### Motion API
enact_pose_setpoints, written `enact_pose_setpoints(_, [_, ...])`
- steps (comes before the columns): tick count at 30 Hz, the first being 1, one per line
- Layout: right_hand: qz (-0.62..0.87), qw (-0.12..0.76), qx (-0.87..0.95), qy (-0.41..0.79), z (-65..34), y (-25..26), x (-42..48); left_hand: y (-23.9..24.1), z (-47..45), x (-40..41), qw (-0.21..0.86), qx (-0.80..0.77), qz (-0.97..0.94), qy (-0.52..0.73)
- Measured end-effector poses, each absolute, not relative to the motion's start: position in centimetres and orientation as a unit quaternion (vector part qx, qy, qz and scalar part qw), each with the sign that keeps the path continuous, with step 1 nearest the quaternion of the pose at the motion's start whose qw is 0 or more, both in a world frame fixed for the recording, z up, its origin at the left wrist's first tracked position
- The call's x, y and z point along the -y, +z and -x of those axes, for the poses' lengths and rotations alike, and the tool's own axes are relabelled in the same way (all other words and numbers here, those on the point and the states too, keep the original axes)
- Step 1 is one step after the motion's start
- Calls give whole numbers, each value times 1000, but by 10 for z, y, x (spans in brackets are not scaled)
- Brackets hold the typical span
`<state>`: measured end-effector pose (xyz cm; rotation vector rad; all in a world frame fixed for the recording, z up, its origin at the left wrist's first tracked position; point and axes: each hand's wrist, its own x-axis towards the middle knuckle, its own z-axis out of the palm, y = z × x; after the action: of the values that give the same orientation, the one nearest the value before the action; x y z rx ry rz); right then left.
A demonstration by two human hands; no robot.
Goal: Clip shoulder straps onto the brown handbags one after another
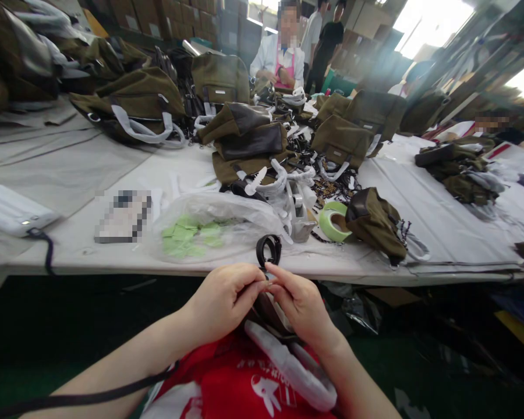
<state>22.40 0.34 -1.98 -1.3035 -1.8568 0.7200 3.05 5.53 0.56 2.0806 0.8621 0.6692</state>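
My left hand (pixel 233 295) and my right hand (pixel 303 305) meet fingertip to fingertip at the table's front edge. Both are closed in a pinch on something small that the fingers mostly hide. Just beyond the fingertips a coiled black strap (pixel 261 251) stands up against the table edge. Under my hands, on my lap, lies a dark bag (pixel 271 317), largely covered by them. Its handle (pixel 283 361), wrapped in whitish film, loops over my red apron (pixel 227 378).
On the white table (pixel 126 174) lie a clear plastic bag of green pieces (pixel 192 235), a tape dispenser (pixel 299 212), a green tape roll (pixel 332 222), a small olive pouch (pixel 375 224) and a phone (pixel 124 218). Olive bags (pixel 248 134) are heaped behind. A person (pixel 283 58) stands opposite.
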Motion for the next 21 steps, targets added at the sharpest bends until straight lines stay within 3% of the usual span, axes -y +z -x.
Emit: enact_pose_setpoints(21, [512,279,758,291,-225,-7,3,5,-28,-58,319,-303,-885,154])
